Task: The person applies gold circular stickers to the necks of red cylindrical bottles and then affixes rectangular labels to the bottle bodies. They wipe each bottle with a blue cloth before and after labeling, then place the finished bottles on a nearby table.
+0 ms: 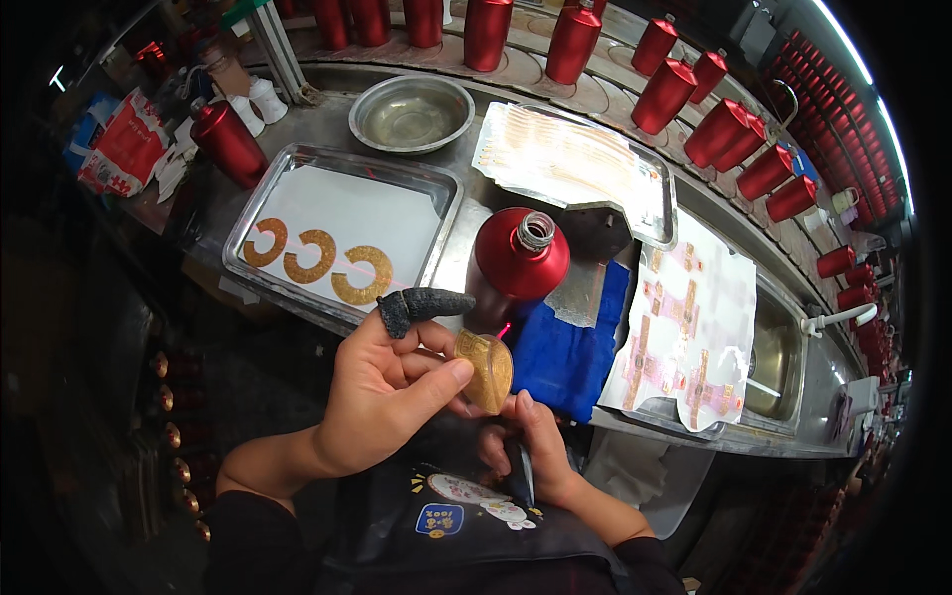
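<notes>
My left hand (382, 387) pinches a curled gold decal (486, 372) between thumb and fingers. A black rubbery sleeve (426, 305) covers its raised index finger. At the decal's lower right edge, the closed fingers of my right hand (531, 441) meet it. A dark, pointed tool (523, 474) sits within that hand; its kind is unclear. Just beyond my hands, a glossy red bottle (521, 253) stands upright, uncapped, its threaded neck showing. Three gold C-shaped decals (309, 256) lie on white paper in a metal tray (446, 213) to the left.
A blue cloth (565, 362) and a metal block (595, 233) are right of the bottle. Printed sheets (729, 307) lie farther right, near a sink (778, 367). Behind are a metal bowl (412, 114) with liquid and a conveyor carrying several red bottles (664, 96).
</notes>
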Action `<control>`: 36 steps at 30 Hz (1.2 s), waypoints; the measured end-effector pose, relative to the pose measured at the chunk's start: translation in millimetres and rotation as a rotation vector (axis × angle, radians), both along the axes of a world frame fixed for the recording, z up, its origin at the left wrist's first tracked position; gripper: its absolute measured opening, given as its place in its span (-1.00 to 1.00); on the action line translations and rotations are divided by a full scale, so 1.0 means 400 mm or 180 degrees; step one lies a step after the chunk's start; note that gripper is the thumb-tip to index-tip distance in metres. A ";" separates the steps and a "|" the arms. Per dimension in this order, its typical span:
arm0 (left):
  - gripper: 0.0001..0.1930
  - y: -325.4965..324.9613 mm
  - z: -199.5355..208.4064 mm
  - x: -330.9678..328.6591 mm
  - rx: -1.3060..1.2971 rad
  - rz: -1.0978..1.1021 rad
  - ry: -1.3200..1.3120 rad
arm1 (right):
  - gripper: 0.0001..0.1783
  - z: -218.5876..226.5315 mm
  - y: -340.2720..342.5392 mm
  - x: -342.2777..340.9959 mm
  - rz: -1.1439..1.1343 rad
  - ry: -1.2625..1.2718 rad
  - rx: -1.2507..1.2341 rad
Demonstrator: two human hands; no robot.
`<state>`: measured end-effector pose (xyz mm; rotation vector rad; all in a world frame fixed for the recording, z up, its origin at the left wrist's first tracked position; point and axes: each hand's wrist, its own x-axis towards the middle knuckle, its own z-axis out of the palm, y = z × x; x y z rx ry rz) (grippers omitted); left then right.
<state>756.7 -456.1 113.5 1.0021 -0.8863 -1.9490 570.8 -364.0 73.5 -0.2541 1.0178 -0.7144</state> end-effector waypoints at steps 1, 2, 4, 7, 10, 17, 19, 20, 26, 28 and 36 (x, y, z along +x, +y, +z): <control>-0.57 -0.003 -0.004 0.003 0.0062 -0.0148 0.0041 | -0.34 -0.003 -0.006 0.006 -0.0241 -0.0369 -0.0419; -0.56 -0.004 -0.008 0.003 0.0066 -0.0101 0.0055 | -0.36 -0.004 -0.010 0.007 -0.0427 -0.0326 -0.0430; -0.55 -0.008 -0.015 0.012 0.0103 -0.0098 0.0059 | -0.41 -0.009 -0.028 0.018 -0.0787 -0.0310 -0.0555; -0.54 -0.009 -0.029 0.016 0.0020 -0.0037 0.0069 | -0.60 -0.013 -0.065 0.019 -0.1219 0.0085 -0.0729; -0.58 -0.012 -0.059 -0.010 -0.0281 0.0320 0.0030 | -0.64 -0.012 -0.120 -0.018 -0.1384 0.0541 -0.1112; -0.66 -0.066 -0.152 -0.102 -0.0846 0.1049 -0.0298 | -0.52 -0.029 -0.280 -0.108 -0.0866 0.2226 -0.3060; -0.64 -0.083 -0.167 -0.111 -0.1074 0.1179 -0.0425 | -0.52 -0.038 -0.315 -0.119 -0.0783 0.2301 -0.3172; -0.64 -0.086 -0.172 -0.112 -0.1131 0.1175 -0.0453 | -0.52 -0.041 -0.330 -0.120 -0.0735 0.2293 -0.3192; -0.60 -0.097 -0.220 -0.097 -0.1158 0.1153 -0.0813 | -0.61 -0.071 -0.357 -0.140 -0.0588 0.1942 -0.2403; -0.57 -0.106 -0.235 -0.089 -0.1356 0.1169 -0.1302 | -0.65 -0.086 -0.357 -0.144 -0.0743 0.1451 -0.1851; -0.40 -0.119 -0.234 -0.125 -0.0790 0.0330 0.0691 | -0.44 -0.119 -0.346 -0.148 -0.0541 0.0871 -0.2412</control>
